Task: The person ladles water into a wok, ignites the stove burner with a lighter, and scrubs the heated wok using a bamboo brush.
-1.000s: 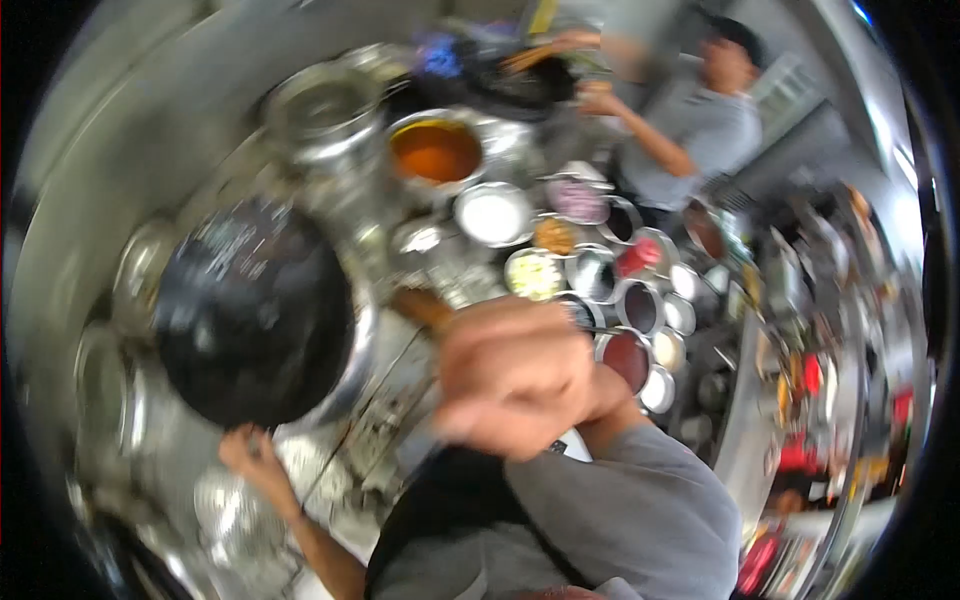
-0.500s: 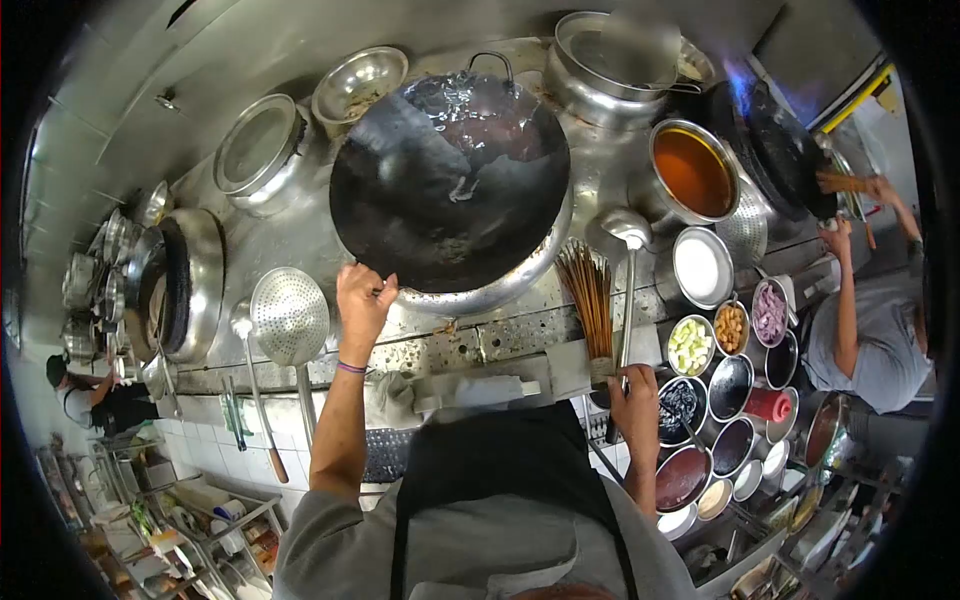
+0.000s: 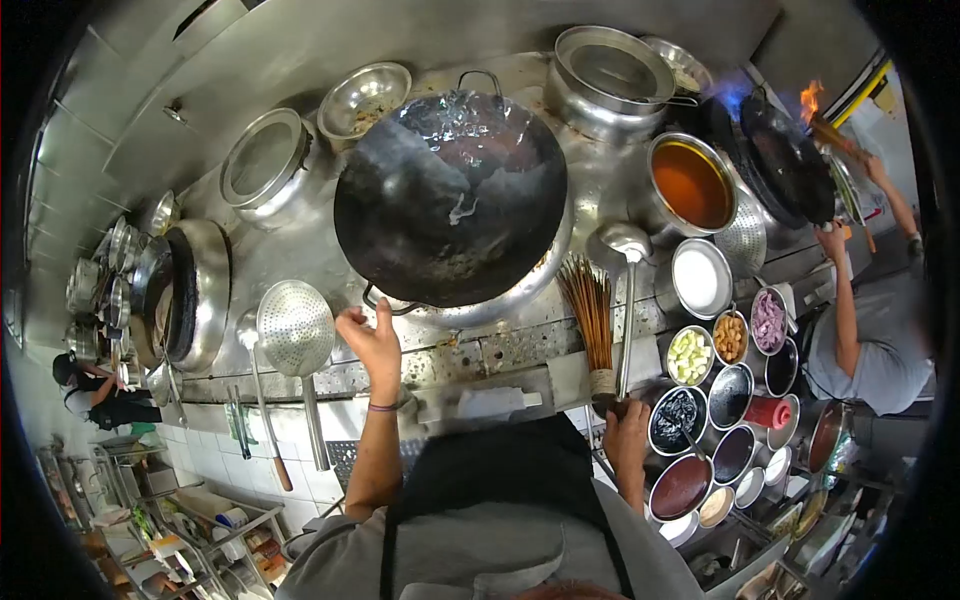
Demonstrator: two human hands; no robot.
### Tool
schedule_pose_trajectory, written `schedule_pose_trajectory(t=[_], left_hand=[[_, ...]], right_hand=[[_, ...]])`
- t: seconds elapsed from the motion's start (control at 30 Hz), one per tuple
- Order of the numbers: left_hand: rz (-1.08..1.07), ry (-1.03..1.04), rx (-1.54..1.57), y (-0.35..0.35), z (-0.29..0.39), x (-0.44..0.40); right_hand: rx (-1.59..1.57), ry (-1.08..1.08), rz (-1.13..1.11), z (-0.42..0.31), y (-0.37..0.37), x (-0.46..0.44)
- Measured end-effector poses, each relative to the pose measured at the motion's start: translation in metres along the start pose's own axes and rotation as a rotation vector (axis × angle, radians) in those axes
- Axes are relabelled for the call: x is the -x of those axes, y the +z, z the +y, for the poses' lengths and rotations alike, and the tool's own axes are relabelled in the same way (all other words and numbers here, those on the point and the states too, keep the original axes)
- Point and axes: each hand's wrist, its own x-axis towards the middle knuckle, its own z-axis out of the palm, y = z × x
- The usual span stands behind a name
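Note:
A large black wok sits on the burner ring with clear liquid pooled at its far side. My left hand is by the wok's near loop handle, thumb and fingers apart; the handle shows, not gripped. My right hand has its fingers curled round the lower end of the ladle, whose grip is mostly hidden. The ladle's bowl rests on the steel counter. Close beside it lies a bamboo wok brush. Left of the wok is a perforated skimmer.
At right stand a pot of orange-brown liquid, a white-filled bowl, chopped green pieces and several sauce bowls. A co-worker's arm is at another wok with flame behind. A strainer-topped pot stands at the back.
My left hand has let go of the wok handle and opened, shifting slightly right and down. My right hand has moved down a little. Orange flame now shows by the co-worker's wok.

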Motion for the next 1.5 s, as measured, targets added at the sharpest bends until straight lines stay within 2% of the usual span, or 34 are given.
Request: schedule_pose_trajectory(t=[0.03, 0.13, 0.17, 0.27, 0.3, 0.4, 0.43, 0.5, 0.53, 0.6, 0.67, 0.7, 0.73, 0.77, 0.8, 0.83, 0.9, 1.03, 1.1, 1.17, 1.23, 1.33, 1.5], left_hand=[[-0.108, -0.319, 0.252, -0.008, 0.022, -0.001], [-0.386, -0.63, 0.382, -0.022, 0.029, -0.014], [-0.391, -0.505, 0.325, -0.018, 0.013, -0.017], [-0.49, -0.372, 0.084, -0.017, 0.015, -0.031], [-0.48, -0.381, 0.104, -0.018, 0.022, -0.035], [-0.457, -0.25, 0.004, -0.008, -0.036, -0.056], [-0.436, -0.188, -0.089, -0.026, -0.003, -0.08], [-0.418, -0.034, -0.053, -0.029, -0.034, -0.126], [-0.583, -0.042, -0.133, -0.037, -0.04, -0.163], [-0.64, 0.115, -0.171, -0.028, -0.052, -0.218], [-0.671, 0.283, -0.231, -0.006, -0.059, -0.267], [-0.77, 0.303, -0.27, 0.004, -0.048, -0.293], [-0.805, 0.428, -0.383, 0.029, -0.066, -0.325], [-0.895, 0.559, -0.481, 0.063, -0.037, -0.356], [-0.913, 0.596, -0.513, 0.094, -0.045, -0.375], [-0.875, 0.738, -0.508, 0.115, -0.038, -0.385], [-0.847, 0.792, -0.573, 0.16, -0.024, -0.409], [-0.782, 0.765, -0.544, 0.211, 0.051, -0.411], [-0.791, 0.842, -0.511, 0.243, 0.07, -0.409], [-0.791, 0.927, -0.464, 0.272, 0.073, -0.411], [-0.772, 1.024, -0.394, 0.298, 0.07, -0.409], [-0.884, 0.939, -0.46, 0.315, 0.079, -0.399], [-0.818, 0.935, -0.377, 0.319, 0.067, -0.393]], right_hand=[[-0.014, 0.019, 0.01, 0.004, 0.007, 0.003], [0.037, 0.065, 0.028, 0.002, 0.017, 0.006], [0.041, 0.078, 0.042, 0.009, 0.025, 0.004], [-0.009, 0.123, 0.128, 0.014, 0.04, -0.002], [-0.02, 0.126, 0.142, 0.022, 0.044, -0.006], [-0.025, 0.147, 0.164, 0.023, 0.047, -0.013], [-0.002, 0.125, 0.167, 0.027, 0.047, -0.012], [0.019, 0.137, 0.156, 0.031, 0.049, -0.008], [0.017, 0.166, 0.14, 0.03, 0.05, -0.008], [0.003, 0.198, 0.128, 0.026, 0.049, -0.008], [-0.026, 0.21, 0.124, 0.023, 0.049, -0.005], [0.021, 0.157, 0.121, 0.025, 0.05, -0.004], [0.033, 0.139, 0.114, 0.031, 0.054, -0.005], [0.054, 0.124, 0.099, 0.037, 0.055, -0.005], [0.068, 0.107, 0.092, 0.042, 0.056, -0.004], [0.07, 0.119, 0.087, 0.045, 0.057, -0.002], [0.071, 0.143, 0.082, 0.04, 0.057, 0.0], [-0.05, 0.17, 0.042, 0.039, 0.053, 0.0], [-0.053, 0.253, 0.031, 0.024, 0.045, -0.002], [-0.062, 0.329, 0.025, -0.004, 0.029, -0.003], [-0.015, 0.333, 0.031, -0.002, 0.028, -0.005], [0.035, 0.333, 0.036, -0.002, 0.019, -0.007], [-0.016, 0.344, 0.101, -0.01, 0.005, -0.013]])
